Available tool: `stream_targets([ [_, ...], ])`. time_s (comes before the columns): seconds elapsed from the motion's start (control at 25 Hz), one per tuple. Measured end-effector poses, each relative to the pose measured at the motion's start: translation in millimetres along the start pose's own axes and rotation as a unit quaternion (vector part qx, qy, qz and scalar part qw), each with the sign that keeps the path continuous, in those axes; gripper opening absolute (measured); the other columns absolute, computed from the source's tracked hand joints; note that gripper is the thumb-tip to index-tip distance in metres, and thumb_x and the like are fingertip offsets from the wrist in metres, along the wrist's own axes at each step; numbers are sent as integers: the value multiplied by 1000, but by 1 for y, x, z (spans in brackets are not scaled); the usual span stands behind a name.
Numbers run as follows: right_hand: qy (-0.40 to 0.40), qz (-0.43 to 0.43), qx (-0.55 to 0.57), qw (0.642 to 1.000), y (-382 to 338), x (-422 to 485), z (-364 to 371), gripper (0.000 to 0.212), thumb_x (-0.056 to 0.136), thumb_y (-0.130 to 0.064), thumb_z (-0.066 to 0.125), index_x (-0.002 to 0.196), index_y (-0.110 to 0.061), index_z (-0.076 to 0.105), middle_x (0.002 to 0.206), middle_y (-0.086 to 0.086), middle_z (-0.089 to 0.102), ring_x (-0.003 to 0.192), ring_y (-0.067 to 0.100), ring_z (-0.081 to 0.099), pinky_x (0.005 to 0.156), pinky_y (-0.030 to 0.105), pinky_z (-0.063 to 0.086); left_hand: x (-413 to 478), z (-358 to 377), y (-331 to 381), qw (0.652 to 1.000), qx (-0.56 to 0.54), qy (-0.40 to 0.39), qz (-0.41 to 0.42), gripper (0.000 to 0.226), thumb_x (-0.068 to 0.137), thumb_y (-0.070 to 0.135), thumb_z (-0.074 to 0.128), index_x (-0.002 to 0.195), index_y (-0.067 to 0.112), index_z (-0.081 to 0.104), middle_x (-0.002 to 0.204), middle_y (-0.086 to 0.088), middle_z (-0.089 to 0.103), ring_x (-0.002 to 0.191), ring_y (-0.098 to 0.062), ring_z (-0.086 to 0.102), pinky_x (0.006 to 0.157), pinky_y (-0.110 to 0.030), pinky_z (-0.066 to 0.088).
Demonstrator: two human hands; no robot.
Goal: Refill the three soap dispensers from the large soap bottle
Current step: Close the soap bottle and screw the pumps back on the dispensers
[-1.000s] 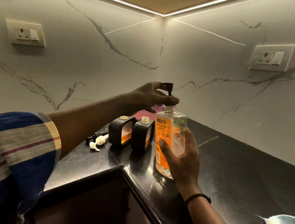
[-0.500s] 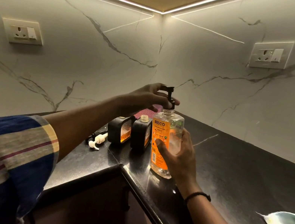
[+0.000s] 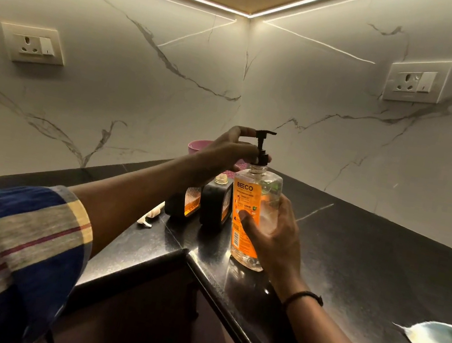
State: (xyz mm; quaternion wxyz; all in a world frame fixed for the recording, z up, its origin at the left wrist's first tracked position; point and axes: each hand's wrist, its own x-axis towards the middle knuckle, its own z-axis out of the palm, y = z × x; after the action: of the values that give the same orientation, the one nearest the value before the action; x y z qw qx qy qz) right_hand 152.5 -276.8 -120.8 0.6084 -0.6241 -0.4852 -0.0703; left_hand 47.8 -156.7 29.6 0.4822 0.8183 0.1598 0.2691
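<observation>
I have my right hand (image 3: 270, 236) wrapped around the clear soap bottle (image 3: 254, 206), which stands on the counter (image 3: 369, 257) near its inner corner. My left hand (image 3: 228, 153) pinches the black pump (image 3: 262, 147) at the bottle's neck, fingers closed on its collar. I judge I'm seating or screwing the pump. Two dark dispensers (image 3: 214, 202) stand uncapped just at nine o'clock of the bottle, amber inside; a loose white pump (image 3: 150, 215) lies further toward nine. Next I'd twist the collar while holding the bottle steady.

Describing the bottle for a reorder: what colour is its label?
Orange, on the clear bottle's label, head view.
</observation>
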Motion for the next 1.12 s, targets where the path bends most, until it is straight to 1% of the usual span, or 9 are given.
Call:
stream_targets([
  [0.16, 7, 3, 3, 1000, 0, 0, -1, 79, 82, -63, 69, 145, -21, 47, 133, -3, 62, 113, 14, 63, 88, 43, 58, -1, 2, -2, 1000, 1, 11, 1, 74, 73, 35, 70, 137, 23, 36, 124, -9, 66, 117, -25, 63, 93, -41, 50],
  [0.28, 3, 1, 9, 1000, 0, 0, -2, 80, 82, -65, 70, 145, -19, 47, 133, -2, 62, 114, 15, 63, 90, 44, 57, 1, 1, -4, 999, -28, 32, 5, 65, 74, 33, 65, 133, 24, 40, 120, -13, 64, 113, -26, 61, 84, -36, 49],
  [0.44, 4, 1, 4, 1000, 0, -1, -2, 81, 82, -64, 70, 144, -18, 47, 133, 0, 62, 114, 17, 63, 89, 43, 58, -1, 1, -5, 1000, 6, 15, 8, 78, 83, 30, 79, 146, 15, 36, 126, -10, 65, 114, -24, 66, 86, -37, 57],
  [0.56, 0, 4, 14, 1000, 2, 0, -2, 74, 85, -57, 73, 142, -18, 48, 130, -1, 63, 112, 17, 64, 88, 45, 58, -4, -4, -5, 999, -28, 10, 14, 70, 85, 17, 76, 145, 11, 40, 124, -15, 69, 113, -27, 68, 94, -42, 56],
  [0.64, -2, 7, 16, 1000, 2, 0, -1, 75, 83, -58, 72, 142, -19, 48, 130, -2, 64, 112, 16, 64, 88, 44, 58, -5, -4, -3, 999, -42, -10, 12, 69, 82, 22, 71, 143, 10, 42, 125, -14, 69, 116, -26, 67, 98, -42, 53],
  [0.8, 6, 4, 24, 1000, 2, 0, -1, 72, 80, -64, 66, 136, -21, 51, 123, -5, 65, 106, 12, 65, 85, 41, 58, -7, 7, -6, 1000, 19, 10, 21, 61, 85, 24, 79, 135, 18, 44, 120, -5, 67, 111, -22, 67, 87, -34, 58],
  [0.96, 12, 5, 24, 1000, 6, 1, -4, 67, 81, -61, 68, 135, -24, 51, 122, -9, 63, 106, 10, 64, 86, 42, 57, -7, 0, -8, 999, -35, 12, 21, 55, 90, 16, 69, 140, 15, 46, 128, -13, 66, 118, -27, 64, 99, -48, 52],
  [1.04, 17, 6, 20, 1000, 7, 1, -3, 67, 81, -61, 68, 136, -26, 51, 123, -10, 64, 107, 10, 64, 86, 42, 57, -10, 3, -6, 1000, 0, 5, 15, 56, 86, 33, 74, 135, 19, 51, 126, -5, 65, 113, -19, 64, 88, -36, 56],
  [1.12, 18, 4, 23, 1000, 7, 1, -2, 68, 81, -62, 68, 136, -27, 51, 123, -10, 65, 106, 10, 65, 85, 42, 58, -11, 11, -6, 998, 52, 5, 20, 43, 85, 39, 75, 120, 18, 62, 109, 3, 70, 95, -7, 69, 72, -19, 54],
])
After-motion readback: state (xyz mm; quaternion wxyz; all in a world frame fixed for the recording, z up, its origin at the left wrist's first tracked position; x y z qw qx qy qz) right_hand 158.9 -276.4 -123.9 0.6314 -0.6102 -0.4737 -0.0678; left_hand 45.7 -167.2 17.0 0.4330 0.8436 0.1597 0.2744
